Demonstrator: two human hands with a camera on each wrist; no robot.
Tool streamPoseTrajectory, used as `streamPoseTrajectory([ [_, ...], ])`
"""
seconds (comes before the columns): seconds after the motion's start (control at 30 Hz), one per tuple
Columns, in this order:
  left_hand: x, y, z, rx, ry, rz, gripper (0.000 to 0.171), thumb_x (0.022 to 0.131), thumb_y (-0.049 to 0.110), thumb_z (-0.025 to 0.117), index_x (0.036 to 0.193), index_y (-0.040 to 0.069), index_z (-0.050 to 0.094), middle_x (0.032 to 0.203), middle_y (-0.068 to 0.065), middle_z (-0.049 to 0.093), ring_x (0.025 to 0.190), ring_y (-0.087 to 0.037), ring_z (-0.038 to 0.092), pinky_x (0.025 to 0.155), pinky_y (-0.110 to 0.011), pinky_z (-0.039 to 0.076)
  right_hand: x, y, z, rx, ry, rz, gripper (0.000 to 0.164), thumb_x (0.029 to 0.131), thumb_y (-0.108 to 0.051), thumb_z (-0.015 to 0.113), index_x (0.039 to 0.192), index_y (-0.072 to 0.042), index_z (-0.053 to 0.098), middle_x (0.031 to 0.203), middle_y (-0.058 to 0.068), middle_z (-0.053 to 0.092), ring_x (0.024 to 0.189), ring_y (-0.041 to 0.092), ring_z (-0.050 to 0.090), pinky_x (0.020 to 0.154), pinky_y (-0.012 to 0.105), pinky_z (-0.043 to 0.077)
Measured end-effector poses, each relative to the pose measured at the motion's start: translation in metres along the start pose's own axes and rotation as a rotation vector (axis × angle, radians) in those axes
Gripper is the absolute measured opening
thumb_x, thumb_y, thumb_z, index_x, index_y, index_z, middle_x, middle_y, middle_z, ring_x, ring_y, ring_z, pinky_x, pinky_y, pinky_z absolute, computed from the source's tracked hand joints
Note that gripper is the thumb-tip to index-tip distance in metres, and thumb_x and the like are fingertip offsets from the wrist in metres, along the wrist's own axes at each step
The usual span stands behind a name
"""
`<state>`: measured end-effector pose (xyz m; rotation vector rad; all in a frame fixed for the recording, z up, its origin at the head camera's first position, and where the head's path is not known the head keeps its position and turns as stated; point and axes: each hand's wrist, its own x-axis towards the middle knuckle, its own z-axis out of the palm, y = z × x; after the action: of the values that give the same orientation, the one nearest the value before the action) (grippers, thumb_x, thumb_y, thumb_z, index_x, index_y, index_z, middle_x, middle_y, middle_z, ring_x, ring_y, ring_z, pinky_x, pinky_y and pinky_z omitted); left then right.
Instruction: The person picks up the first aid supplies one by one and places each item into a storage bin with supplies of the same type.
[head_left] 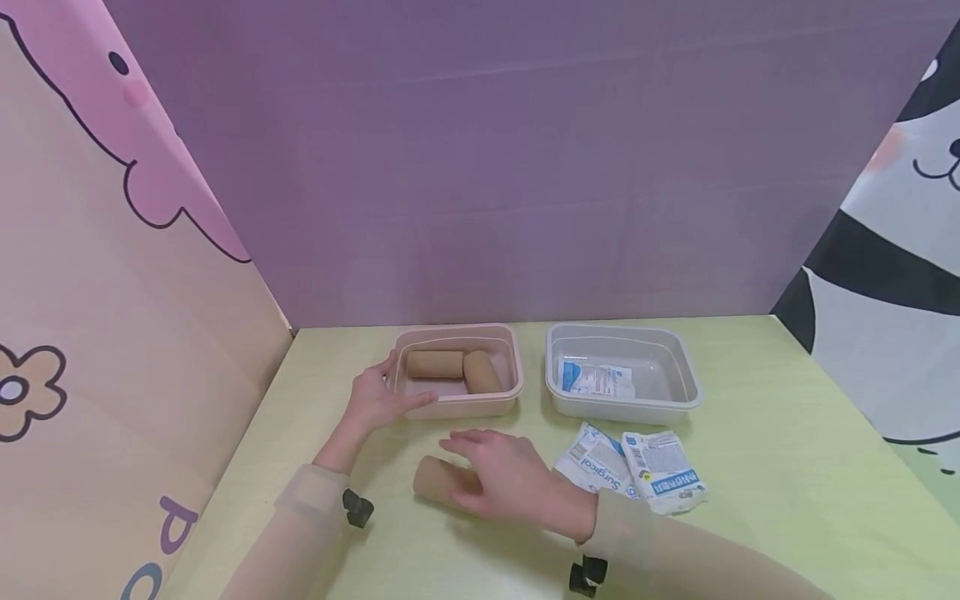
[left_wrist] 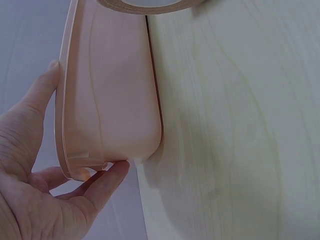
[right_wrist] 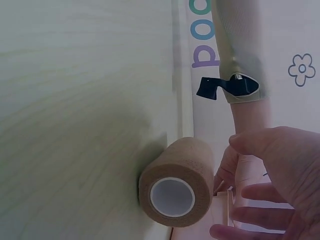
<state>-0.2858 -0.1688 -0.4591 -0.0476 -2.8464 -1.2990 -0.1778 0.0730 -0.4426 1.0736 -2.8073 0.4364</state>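
Note:
My left hand [head_left: 375,398] grips the left end of a pink plastic box [head_left: 468,407]. In the left wrist view, thumb and fingers hold its rim and corner from outside. Two brown bandage rolls [head_left: 435,364] lie in this box, one sideways, the other slanted. A third brown bandage roll [head_left: 433,478] lies on its side on the table in front. Over that roll's right part hovers my right hand [head_left: 516,479], fingers spread. The right wrist view shows a gap between the hand [right_wrist: 285,170] and the roll [right_wrist: 192,155], whose white core faces the camera.
To the right stands a whitish plastic box [head_left: 626,408] with a blue-and-white packet [head_left: 600,379] inside. Two more packets, one printed "Surgical" [head_left: 592,458], the other with a blue label [head_left: 663,471], lie before it. A purple wall [head_left: 487,167] closes the back.

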Motion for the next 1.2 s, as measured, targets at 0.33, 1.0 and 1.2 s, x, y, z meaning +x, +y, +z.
streamPoseTrajectory([
  [0.33, 0.0, -0.002, 0.001, -0.015, -0.001, -0.001, 0.112, 0.079, 0.045, 0.094, 0.163, -0.001, 0.036, 0.167, -0.026, 0.039, 0.155, -0.041, 0.041, 0.12, -0.056, 0.045, -0.001, -0.003, 0.009, -0.008, -0.055, 0.012, 0.063, 0.088, -0.047, 0.083, 0.143, -0.02, 0.067, 0.144, 0.006, 0.07, 0.125, 0.027, 0.071, 0.076, 0.047, 0.066],
  [1.0, -0.001, 0.0, 0.0, -0.014, 0.001, 0.001, 0.112, 0.078, 0.046, 0.094, 0.164, 0.001, 0.036, 0.168, -0.027, 0.038, 0.155, -0.041, 0.04, 0.118, -0.056, 0.047, -0.003, -0.006, 0.021, -0.016, -0.088, 0.028, 0.071, 0.085, -0.049, 0.086, 0.146, -0.019, 0.064, 0.146, 0.006, 0.068, 0.126, 0.026, 0.071, 0.083, 0.047, 0.065],
  [1.2, 0.0, 0.0, 0.0, -0.011, -0.004, 0.0, 0.112, 0.079, 0.045, 0.094, 0.164, 0.001, 0.035, 0.169, -0.025, 0.037, 0.156, -0.041, 0.039, 0.117, -0.055, 0.048, -0.004, -0.007, 0.027, -0.033, -0.109, 0.031, 0.073, 0.086, -0.048, 0.086, 0.148, -0.019, 0.062, 0.146, 0.005, 0.068, 0.126, 0.025, 0.07, 0.083, 0.046, 0.065],
])
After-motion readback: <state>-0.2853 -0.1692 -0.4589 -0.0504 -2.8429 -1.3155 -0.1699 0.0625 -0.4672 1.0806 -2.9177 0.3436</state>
